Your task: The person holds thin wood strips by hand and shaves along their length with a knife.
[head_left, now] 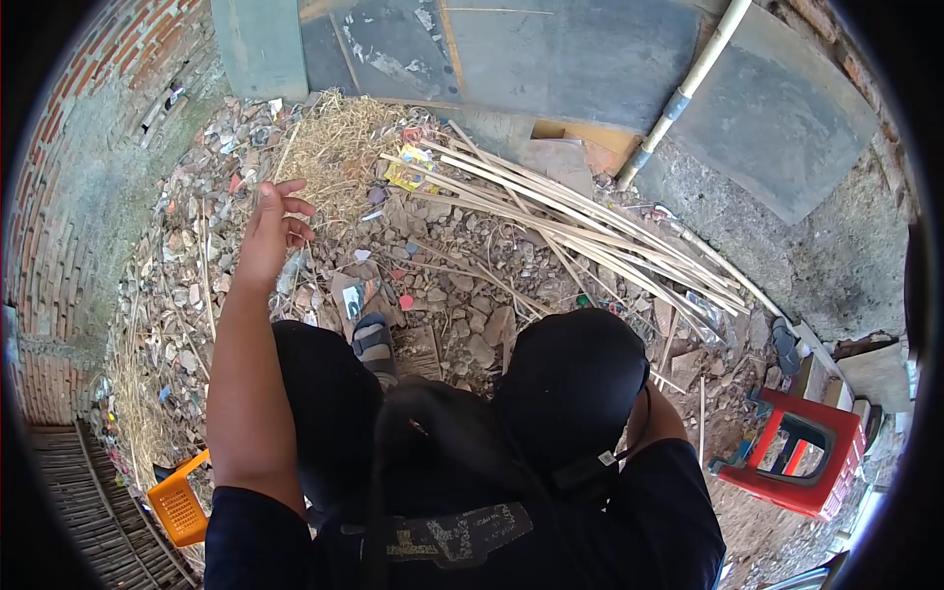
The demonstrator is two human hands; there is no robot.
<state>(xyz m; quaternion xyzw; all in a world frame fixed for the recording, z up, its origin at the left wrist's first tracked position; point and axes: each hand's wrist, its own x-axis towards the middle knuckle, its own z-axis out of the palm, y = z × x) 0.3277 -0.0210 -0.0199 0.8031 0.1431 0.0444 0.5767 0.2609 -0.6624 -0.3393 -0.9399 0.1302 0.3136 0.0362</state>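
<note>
My left hand (275,228) is held out over the rubble on the left, its fingers loosely curled and apart with nothing in them. Beyond it lies a heap of dry straw (339,138). A bundle of pale bamboo sticks (580,221) lies across the ground ahead, to the right of that hand. On my right, only part of the forearm (659,415) shows beside my knee; the right hand itself is hidden. Between my knees, a sandal (374,346) is on my foot.
Broken stone and litter (472,324) cover the ground. A red plastic stool (831,457) lies at the right, an orange plastic basket (179,506) at lower left. A brick wall (69,197) rises on the left. A pale pole (688,88) leans on the grey panels (590,59).
</note>
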